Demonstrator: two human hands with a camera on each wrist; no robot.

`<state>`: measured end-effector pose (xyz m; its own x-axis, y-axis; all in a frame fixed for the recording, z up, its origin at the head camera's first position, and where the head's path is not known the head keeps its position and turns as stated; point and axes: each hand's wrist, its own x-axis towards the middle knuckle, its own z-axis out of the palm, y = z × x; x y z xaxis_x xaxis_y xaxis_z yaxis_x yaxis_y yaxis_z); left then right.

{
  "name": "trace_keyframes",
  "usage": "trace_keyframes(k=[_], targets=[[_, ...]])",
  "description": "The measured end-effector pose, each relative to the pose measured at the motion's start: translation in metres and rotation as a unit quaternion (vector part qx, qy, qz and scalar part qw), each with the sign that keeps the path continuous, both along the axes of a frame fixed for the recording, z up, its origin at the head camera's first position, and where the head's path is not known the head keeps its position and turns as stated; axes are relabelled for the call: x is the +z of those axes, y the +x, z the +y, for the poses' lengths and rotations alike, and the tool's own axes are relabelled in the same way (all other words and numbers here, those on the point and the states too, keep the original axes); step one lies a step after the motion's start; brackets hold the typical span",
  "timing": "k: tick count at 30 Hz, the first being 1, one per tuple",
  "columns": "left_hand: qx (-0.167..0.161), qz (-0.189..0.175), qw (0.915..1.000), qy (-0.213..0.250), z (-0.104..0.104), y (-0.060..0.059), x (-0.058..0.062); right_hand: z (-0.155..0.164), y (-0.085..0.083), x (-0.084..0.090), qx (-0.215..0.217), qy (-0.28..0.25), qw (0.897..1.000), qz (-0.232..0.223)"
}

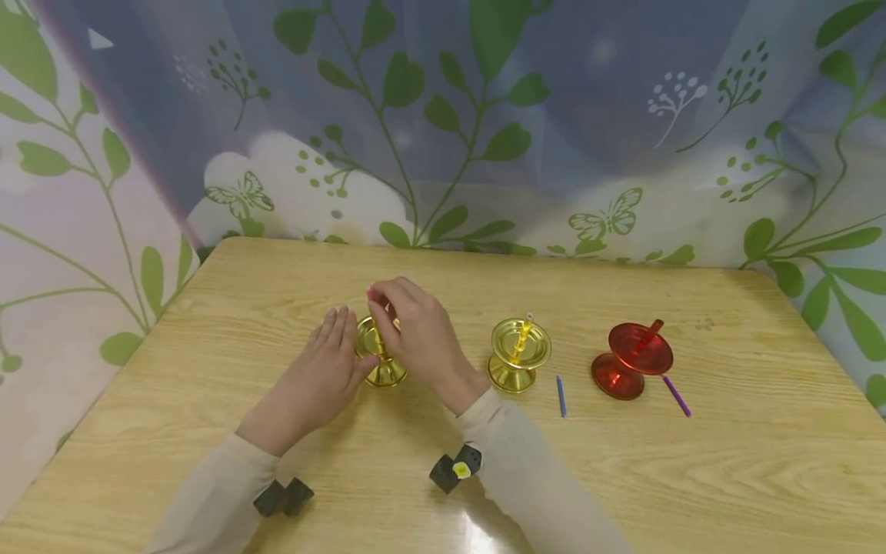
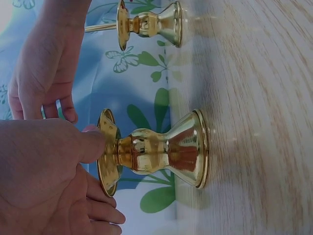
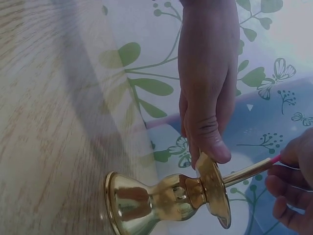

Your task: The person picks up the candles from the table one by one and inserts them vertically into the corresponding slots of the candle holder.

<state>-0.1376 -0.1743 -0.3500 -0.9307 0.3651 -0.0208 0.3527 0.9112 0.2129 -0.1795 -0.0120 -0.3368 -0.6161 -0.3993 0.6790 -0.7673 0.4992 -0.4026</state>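
On the left of the table in the head view stands a gold candlestick (image 1: 385, 375) with a wide dish on top and a flared base. My left hand (image 1: 324, 385) holds the dish at its rim, thumb (image 3: 218, 149) on the near edge and fingers round the far side. A thin gold tube (image 3: 247, 172) rises from the dish, leaning slightly in the right wrist view. Above it, my right hand (image 1: 422, 331) pinches a thin pink candle (image 3: 276, 158) at the tube's upper end. Most of the candle is hidden by fingers and tube.
To the right stands a second gold candlestick (image 1: 512, 377) with its own upright tube. A blue candle (image 1: 561, 396) lies beside it. Farther right are a red candlestick (image 1: 618, 377) and a purple candle (image 1: 677, 396) lying by it. A leaf-patterned curtain (image 1: 443, 154) hangs behind the table.
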Motion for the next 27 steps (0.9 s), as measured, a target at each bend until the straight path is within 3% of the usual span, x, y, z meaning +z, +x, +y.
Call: trace_keyframes(k=[14, 27], targets=[[-0.003, 0.006, 1.0, 0.005, 0.0, 0.001, 0.001, -0.002, -0.001, -0.007, -0.016, 0.005, 0.999, -0.03], [-0.001, 0.007, 0.9999, 0.007, 0.001, 0.001, 0.0, 0.004, -0.008, -0.012, 0.051, -0.081, 0.99, -0.1]])
